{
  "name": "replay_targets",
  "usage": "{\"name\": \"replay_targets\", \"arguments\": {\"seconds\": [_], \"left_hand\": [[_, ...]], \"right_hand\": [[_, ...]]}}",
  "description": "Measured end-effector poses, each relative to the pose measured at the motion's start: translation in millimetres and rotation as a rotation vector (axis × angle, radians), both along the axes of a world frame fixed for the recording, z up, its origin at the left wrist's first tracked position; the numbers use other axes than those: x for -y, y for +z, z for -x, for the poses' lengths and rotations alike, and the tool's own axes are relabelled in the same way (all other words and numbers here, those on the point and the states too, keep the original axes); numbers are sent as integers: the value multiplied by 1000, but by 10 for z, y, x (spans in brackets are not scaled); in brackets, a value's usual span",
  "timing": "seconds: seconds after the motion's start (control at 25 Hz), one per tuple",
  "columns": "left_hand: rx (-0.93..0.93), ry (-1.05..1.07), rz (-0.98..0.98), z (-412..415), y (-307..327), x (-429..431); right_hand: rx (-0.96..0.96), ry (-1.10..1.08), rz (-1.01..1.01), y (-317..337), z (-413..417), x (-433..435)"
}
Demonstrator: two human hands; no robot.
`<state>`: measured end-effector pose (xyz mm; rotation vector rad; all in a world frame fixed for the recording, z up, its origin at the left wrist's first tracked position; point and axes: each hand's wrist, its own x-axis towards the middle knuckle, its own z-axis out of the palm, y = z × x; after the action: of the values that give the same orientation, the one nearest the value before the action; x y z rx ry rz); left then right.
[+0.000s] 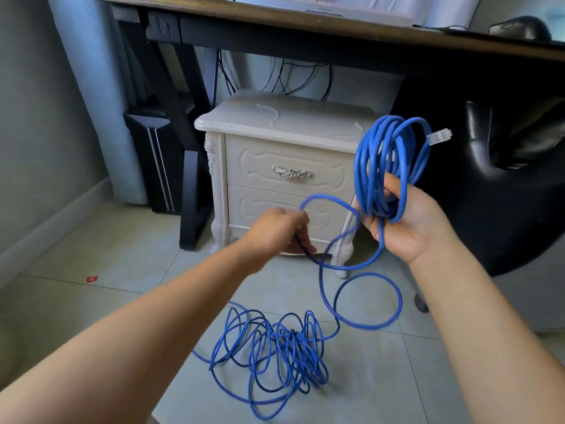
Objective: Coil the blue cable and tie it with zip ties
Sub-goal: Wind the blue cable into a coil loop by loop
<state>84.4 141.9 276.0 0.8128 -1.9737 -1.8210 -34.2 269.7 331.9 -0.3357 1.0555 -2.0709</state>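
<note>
Right of centre in the frame, the right hand grips a gathered coil of the blue cable, loops standing above the fingers and a clear plug jutting from the top. I see the left hand, mid-frame and blurred, fingers curled round a strand that arcs across to the coil. From there the cable drops to a loose tangle on the tiled floor at lower centre, between the forearms. A cream nightstand stands behind, under a wooden desk. Faint print on a pale device at the top edge is too small for me to read.
</note>
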Motion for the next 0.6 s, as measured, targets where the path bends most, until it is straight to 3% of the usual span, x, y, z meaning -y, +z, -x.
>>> {"name": "replay_targets", "arguments": {"seconds": [0.08, 0.2, 0.48, 0.6], "left_hand": [[-68, 47, -347, -31, 24, 121], [-139, 28, -561, -62, 30, 198], [-267, -36, -515, -105, 76, 255], [-263, -60, -415, -150, 93, 259]], "right_hand": [[11, -44, -24, -31, 106, -38], [-143, -73, -234, -192, 192, -11], [-806, -127, -722, -369, 10, 60], [-938, -110, -827, -385, -23, 82]]}}
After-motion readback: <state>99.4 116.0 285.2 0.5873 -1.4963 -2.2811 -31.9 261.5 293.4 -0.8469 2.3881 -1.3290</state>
